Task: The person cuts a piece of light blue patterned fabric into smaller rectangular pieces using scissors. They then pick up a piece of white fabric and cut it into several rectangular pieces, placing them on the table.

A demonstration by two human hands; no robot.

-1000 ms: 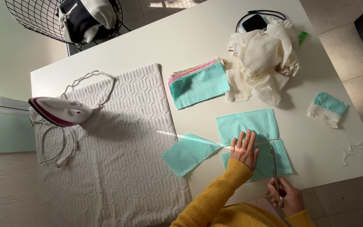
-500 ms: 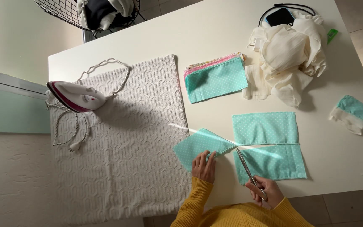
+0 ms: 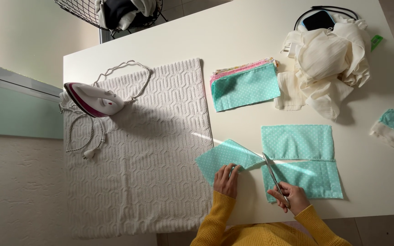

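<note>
- Two hands work near the table's (image 3: 233, 41) front edge.
- The left hand (image 3: 226, 180), fingers together, presses a teal fabric piece (image 3: 226, 157).
- The right hand (image 3: 290, 197), fingers curled, grips scissors (image 3: 273, 176) cutting teal dotted fabric (image 3: 299, 159).

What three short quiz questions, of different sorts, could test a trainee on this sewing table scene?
1. True or false: the right hand holds the metal scissors.
2. What does the left hand press on?
A. the folded turquoise dotted fabric piece
B. the white and pink steam iron
C. the crumpled cream cloth pile
3. Fill in: the iron stands on a ___ textured mat.

Key: 1 true; 2 A; 3 white.
</note>
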